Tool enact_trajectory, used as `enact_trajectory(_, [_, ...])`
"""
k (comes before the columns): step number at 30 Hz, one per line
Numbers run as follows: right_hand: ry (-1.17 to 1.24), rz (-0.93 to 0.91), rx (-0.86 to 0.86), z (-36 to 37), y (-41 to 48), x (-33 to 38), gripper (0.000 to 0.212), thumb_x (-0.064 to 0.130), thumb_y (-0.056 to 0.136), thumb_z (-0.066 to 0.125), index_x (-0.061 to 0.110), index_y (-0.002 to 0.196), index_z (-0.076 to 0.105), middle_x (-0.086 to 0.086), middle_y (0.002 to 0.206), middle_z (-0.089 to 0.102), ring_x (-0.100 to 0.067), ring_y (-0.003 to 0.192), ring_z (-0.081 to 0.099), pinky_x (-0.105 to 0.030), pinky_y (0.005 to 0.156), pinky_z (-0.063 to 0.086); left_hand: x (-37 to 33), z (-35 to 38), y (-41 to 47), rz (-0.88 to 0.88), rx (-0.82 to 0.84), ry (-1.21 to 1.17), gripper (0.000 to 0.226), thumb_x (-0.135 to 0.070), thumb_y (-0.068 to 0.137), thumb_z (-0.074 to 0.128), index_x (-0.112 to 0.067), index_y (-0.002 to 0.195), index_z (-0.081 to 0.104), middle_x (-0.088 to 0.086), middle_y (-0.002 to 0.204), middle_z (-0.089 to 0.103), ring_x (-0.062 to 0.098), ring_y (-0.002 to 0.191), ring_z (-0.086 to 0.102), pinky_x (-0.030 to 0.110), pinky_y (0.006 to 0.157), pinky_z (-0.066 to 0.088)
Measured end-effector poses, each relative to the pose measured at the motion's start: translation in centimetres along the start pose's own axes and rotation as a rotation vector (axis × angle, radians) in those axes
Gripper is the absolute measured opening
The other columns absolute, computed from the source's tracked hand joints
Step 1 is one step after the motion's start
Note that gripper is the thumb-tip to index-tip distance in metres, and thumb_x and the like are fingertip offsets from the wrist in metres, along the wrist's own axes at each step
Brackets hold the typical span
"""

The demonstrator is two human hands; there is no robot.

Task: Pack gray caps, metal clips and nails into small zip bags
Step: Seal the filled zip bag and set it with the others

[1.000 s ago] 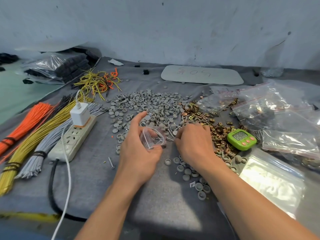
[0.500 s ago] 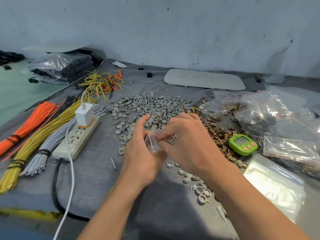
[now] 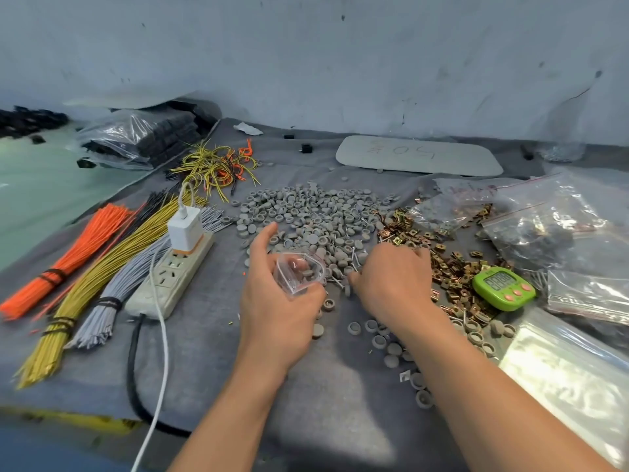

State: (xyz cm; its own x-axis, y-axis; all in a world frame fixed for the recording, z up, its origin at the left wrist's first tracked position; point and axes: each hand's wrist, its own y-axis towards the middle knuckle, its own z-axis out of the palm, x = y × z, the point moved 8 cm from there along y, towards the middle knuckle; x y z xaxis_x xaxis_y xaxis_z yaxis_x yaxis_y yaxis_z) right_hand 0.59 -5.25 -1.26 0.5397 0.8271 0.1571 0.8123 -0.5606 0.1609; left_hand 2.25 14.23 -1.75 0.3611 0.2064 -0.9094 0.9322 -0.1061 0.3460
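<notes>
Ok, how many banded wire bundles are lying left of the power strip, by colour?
orange bundle: 1
yellow bundle: 1
gray bundle: 1
Total: 3
Some loose black wires also lie between orange and yellow; no band shows on them.

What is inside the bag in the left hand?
Through the clear small zip bag, a few gray caps show. The left hand covers its bottom; anything more is hidden.

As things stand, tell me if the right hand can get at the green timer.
Probably yes: the right hand rests just left of the green timer, with only loose metal clips lying low between them.
</notes>
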Motion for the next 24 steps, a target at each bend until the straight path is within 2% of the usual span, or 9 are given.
enact_trajectory(4, [-0.005,0.019,-0.044,0.3,0.1,0.8,0.041,0.035,0.09,0.072,0.02,0.06,0.05,0.005,0.053,0.051,-0.018,0.055,0.043,-0.046,0.103,0.033,0.0,-0.5,0.0,-0.014,-0.014,-0.068,0.09,-0.018,0.066,0.071,-0.054,0.142,0.038,-0.023,0.099,0.069,-0.002,0.09,0.068,0.027,0.082,0.05])
enact_trajectory(7, [0.004,0.039,-0.024,0.5,0.1,0.8,0.04,0.03,0.09,0.072,0.021,0.06,0.047,0.005,0.054,0.049,-0.016,0.052,0.036,-0.046,0.103,0.034,-0.3,-1.4,0.0,0.009,-0.066,-0.076,0.089,-0.021,0.064,0.07,-0.049,0.144,0.041,-0.02,0.099,0.069,-0.001,0.092,0.068,0.029,0.085,0.052])
enact_trajectory(11, [0.002,0.077,0.029,0.5,-0.1,0.4,0.032,0.021,0.092,0.065,0.018,0.063,0.052,0.004,0.056,0.053,-0.016,0.052,0.04,-0.043,0.107,0.034,-0.7,-2.3,-0.3,0.026,-0.114,-0.085,0.089,-0.018,0.065,0.072,-0.049,0.144,0.041,-0.015,0.099,0.069,0.004,0.095,0.068,0.044,0.095,0.056])
enact_trajectory(15, [0.064,0.093,-0.005,-1.6,-0.6,-0.1,0.026,0.028,0.095,0.065,0.019,0.07,0.062,0.003,0.058,0.056,-0.018,0.056,0.049,-0.039,0.102,0.039,-1.0,-2.6,-0.5,0.055,-0.129,-0.046,0.089,-0.021,0.066,0.071,-0.051,0.144,0.039,-0.022,0.101,0.067,-0.001,0.097,0.066,0.026,0.086,0.051])
enact_trajectory(17, [0.337,-0.005,0.014,-3.0,-1.6,0.5,0.022,0.035,0.096,0.069,0.024,0.076,0.071,0.007,0.056,0.065,-0.012,0.057,0.062,-0.032,0.084,0.053,-1.0,-2.6,-0.4,0.066,-0.126,-0.035,0.089,-0.023,0.068,0.074,-0.049,0.145,0.039,-0.023,0.101,0.066,-0.002,0.097,0.065,0.023,0.085,0.048])
enact_trajectory(19, [0.616,-0.159,0.028,-5.1,-3.5,1.7,0.022,0.033,0.091,0.076,0.027,0.07,0.073,0.015,0.055,0.067,0.001,0.055,0.063,-0.018,0.056,0.049,-0.8,-2.3,-0.3,0.07,-0.111,0.003,0.091,-0.024,0.071,0.082,-0.05,0.146,0.037,-0.025,0.102,0.065,-0.006,0.098,0.063,0.019,0.085,0.045])
enact_trajectory(20, [0.658,-0.254,0.024,-6.2,-4.4,2.4,0.021,0.03,0.089,0.078,0.027,0.068,0.074,0.015,0.057,0.067,0.002,0.058,0.063,-0.014,0.052,0.046,-0.9,-2.1,-0.4,0.073,-0.101,0.041,0.093,-0.025,0.073,0.085,-0.05,0.147,0.035,-0.028,0.103,0.063,-0.009,0.098,0.061,0.013,0.083,0.042])
enact_trajectory(21, [0.645,-0.342,0.012,-7.1,-5.3,2.9,0.017,0.027,0.086,0.079,0.026,0.069,0.076,0.013,0.061,0.068,-0.001,0.062,0.064,-0.014,0.056,0.047,-1.1,-1.7,-0.4,0.078,-0.082,0.077,0.095,-0.027,0.072,0.087,-0.051,0.148,0.034,-0.031,0.104,0.062,-0.013,0.098,0.059,0.009,0.08,0.04])
enact_trajectory(24, [0.364,-0.586,-0.062,-9.1,-7.3,4.3,0.011,0.027,0.085,0.077,0.025,0.074,0.078,0.01,0.074,0.068,-0.009,0.078,0.058,-0.027,0.092,0.04,-2.1,-0.3,-0.8,0.106,0.021,0.134,0.095,-0.042,0.069,0.081,-0.052,0.149,0.03,-0.033,0.104,0.061,-0.013,0.093,0.059,0.006,0.073,0.042])
